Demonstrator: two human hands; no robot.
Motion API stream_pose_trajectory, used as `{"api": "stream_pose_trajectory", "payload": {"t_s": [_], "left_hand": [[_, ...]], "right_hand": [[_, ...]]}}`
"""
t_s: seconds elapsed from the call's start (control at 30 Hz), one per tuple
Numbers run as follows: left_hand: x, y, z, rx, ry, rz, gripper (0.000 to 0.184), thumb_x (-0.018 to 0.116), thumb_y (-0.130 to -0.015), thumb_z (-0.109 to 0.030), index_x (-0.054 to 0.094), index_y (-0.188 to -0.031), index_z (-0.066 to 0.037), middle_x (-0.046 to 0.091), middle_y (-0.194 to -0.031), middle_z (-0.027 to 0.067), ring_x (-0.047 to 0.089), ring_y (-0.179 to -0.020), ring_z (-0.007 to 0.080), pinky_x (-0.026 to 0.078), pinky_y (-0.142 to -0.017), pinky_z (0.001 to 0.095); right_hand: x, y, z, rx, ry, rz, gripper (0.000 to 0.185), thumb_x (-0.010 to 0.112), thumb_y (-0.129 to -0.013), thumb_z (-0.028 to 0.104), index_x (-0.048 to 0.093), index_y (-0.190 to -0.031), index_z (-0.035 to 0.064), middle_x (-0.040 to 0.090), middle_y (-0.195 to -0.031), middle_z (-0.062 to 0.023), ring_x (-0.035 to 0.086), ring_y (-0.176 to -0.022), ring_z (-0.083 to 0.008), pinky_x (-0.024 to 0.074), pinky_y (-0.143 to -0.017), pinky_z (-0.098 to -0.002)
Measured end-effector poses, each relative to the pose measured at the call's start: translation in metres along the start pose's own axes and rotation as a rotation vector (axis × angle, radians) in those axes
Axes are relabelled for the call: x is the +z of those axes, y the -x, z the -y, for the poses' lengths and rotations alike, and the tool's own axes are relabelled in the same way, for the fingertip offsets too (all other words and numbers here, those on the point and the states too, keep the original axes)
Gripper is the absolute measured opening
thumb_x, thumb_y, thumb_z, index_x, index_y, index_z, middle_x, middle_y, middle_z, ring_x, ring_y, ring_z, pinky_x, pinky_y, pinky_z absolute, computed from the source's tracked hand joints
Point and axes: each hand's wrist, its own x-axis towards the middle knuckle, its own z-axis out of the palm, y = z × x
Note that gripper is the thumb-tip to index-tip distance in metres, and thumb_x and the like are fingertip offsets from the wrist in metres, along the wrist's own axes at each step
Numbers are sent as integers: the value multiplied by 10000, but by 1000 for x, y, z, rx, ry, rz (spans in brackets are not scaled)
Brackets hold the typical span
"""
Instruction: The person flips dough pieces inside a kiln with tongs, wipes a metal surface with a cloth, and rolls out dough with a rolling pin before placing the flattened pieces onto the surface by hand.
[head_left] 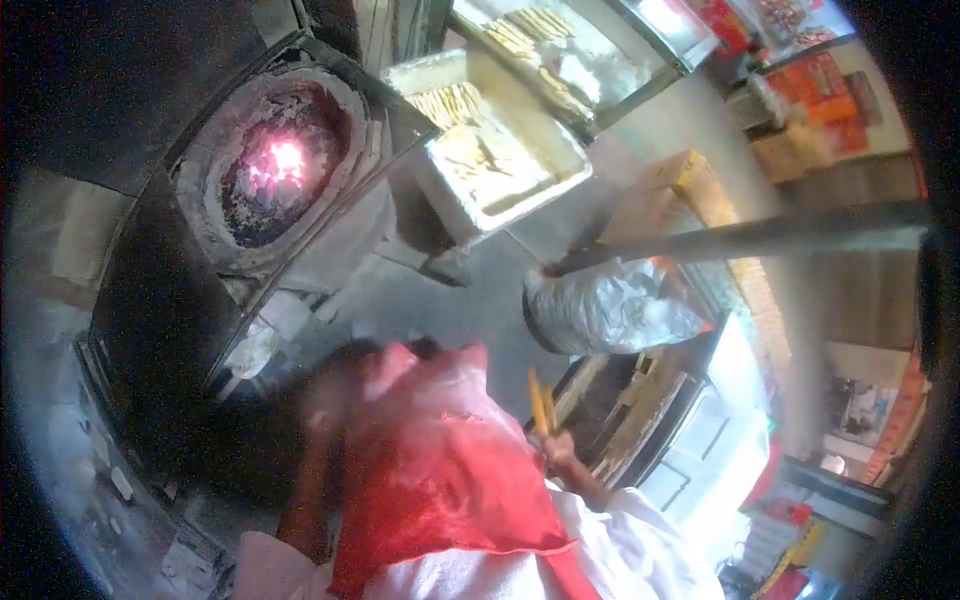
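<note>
Two yellow sticks or strips (541, 402) rise from my right hand (557, 448), whose fingers are closed round their lower ends, beside the red apron (455, 480). On the other side of the apron hangs my left hand (322, 405), blurred and dim; its fingers cannot be made out. An oven opening with glowing coals (278, 165) lies at the upper left. A white tub (575, 172) at the top holds long pale pieces, perhaps dough or bread.
A silvery plastic-wrapped bundle (625, 308) stands right of centre, near a dark bar (760, 235) crossing the right side. Behind the tub is a glass-sided case (640, 75) with more pale pieces. An open-topped white cabinet (700, 440) stands at the lower right.
</note>
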Motion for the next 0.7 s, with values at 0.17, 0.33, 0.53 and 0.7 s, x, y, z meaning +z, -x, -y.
{"api": "stream_pose_trajectory", "payload": {"t_s": [0.17,0.33,0.53,0.7], "left_hand": [[-47,-45,-89,-410,66,187,288,615,-1014,-283,730,-1042,-21,706,-910,99,685,-853,218,546,-810,346],[-90,-50,-129,-688,305,100,62,624,-950,-6,654,-999,18,626,-867,30,610,-788,135,508,-728,313],[-155,-40,-60,-796,611,-476,93,611,-1004,-76,650,-1062,-15,631,-782,36,602,-648,129,518,-567,322],[-311,-24,85,-759,900,-790,62,629,-998,-111,656,-1035,-71,608,-790,-18,571,-629,100,492,-555,278]], "right_hand": [[50,-65,-77,-140,-63,216,560,800,-823,491,745,-993,-40,755,-885,-161,702,-779,-246,539,-697,-407],[9,-16,69,-161,-130,194,375,806,-864,359,735,-925,-4,667,-710,-35,592,-578,-143,442,-515,-370],[41,-32,152,-331,-325,456,141,770,-902,223,713,-905,95,516,-594,57,458,-430,-89,324,-380,-296],[107,-97,133,-679,-58,420,152,736,-916,165,709,-1029,67,522,-644,54,470,-472,-94,326,-419,-287]]}}
